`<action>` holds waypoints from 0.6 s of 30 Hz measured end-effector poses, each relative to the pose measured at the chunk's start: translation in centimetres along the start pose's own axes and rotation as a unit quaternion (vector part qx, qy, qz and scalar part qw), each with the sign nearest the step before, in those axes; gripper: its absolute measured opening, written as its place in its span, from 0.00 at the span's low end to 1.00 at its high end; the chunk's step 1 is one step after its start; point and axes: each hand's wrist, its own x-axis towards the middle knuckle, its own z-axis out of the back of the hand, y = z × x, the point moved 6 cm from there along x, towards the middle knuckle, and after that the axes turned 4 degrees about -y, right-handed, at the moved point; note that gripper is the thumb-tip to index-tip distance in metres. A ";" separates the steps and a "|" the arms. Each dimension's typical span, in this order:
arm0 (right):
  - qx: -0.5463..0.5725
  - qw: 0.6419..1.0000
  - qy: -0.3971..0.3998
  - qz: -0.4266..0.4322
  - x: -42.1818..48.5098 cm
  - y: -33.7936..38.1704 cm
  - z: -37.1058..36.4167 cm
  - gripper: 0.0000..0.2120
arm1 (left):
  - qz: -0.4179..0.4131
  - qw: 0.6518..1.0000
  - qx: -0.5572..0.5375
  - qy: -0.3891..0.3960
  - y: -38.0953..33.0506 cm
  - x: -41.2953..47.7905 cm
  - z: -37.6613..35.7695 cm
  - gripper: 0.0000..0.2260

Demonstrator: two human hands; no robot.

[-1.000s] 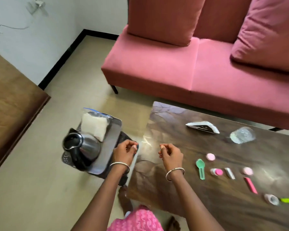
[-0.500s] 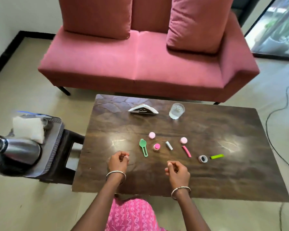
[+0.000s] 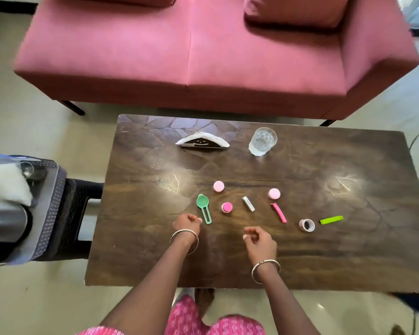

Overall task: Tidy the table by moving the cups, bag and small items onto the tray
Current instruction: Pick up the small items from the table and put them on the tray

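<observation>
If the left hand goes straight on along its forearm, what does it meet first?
Probably the green scoop, lying on the table just beyond the knuckles of the left hand; how high the hand is I cannot tell.

Left hand (image 3: 188,222) and right hand (image 3: 260,240) hover above table (image 3: 353,250).

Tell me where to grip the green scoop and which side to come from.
I'd grip the green scoop by its slotted handle, from the near-left side: it lies flat with the round bowl pointing away, and the handle's end sits beside the left hand.
</observation>
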 end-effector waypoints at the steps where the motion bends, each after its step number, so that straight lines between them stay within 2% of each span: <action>1: -0.007 1.000 0.006 -0.003 1.0 0.2 -0.9 0.09 | 0.011 1.000 0.001 -0.002 0.0 1.0 -0.7 0.07; 6: -0.045 0.998 0.042 0.024 5.0 2.4 -5.0 0.21 | 0.061 0.998 0.001 -0.014 0.7 4.6 -3.5 0.15; 11: -0.086 0.993 0.068 0.048 7.9 4.0 -8.1 0.29 | 0.074 0.997 0.017 -0.034 1.1 6.8 -4.8 0.15; 14: -0.119 0.989 0.075 0.048 8.3 4.1 -9.2 0.28 | 0.077 0.996 0.033 -0.023 0.8 7.4 -5.2 0.14; 18: -0.136 0.989 0.046 0.046 8.5 4.3 -9.7 0.20 | 0.049 0.997 0.062 0.006 0.7 8.2 -5.5 0.11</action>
